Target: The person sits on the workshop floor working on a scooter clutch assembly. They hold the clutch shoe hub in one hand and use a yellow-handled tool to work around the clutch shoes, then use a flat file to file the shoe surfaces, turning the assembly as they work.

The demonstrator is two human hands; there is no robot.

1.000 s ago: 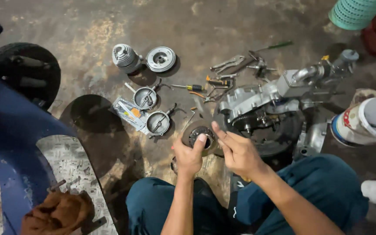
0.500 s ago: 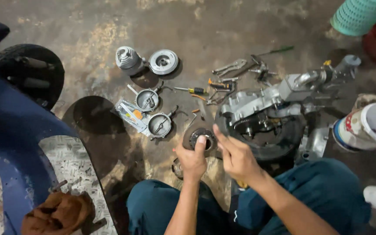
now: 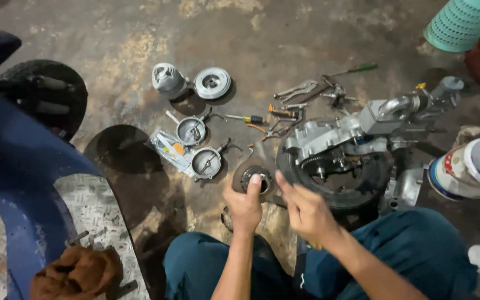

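Note:
My left hand point(image 3: 244, 204) grips a round dark metal disc part point(image 3: 246, 176) with a hub in its middle, thumb pressed on the hub. My right hand point(image 3: 305, 210) hovers just right of the disc with fingers spread, close to its edge, and looks blurred. Directly to the right lies a scooter engine assembly point(image 3: 334, 150) with a silver casing, exposed gears and a black wheel beneath. My knees in dark teal trousers point(image 3: 418, 250) fill the bottom of the view.
On the stained concrete floor lie two small round lidded metal parts point(image 3: 198, 145), a pulley and drum point(image 3: 195, 83), and screwdrivers, pliers and wrenches point(image 3: 290, 108). A blue scooter body with a brown rag point(image 3: 76, 272) sits left. A white bucket point(image 3: 473, 166) and a green basket point(image 3: 462, 22) stand right.
Both hands with the disc part have shifted slightly; the right hand's fingers moved closer to the disc edge. The camera tilted a little.

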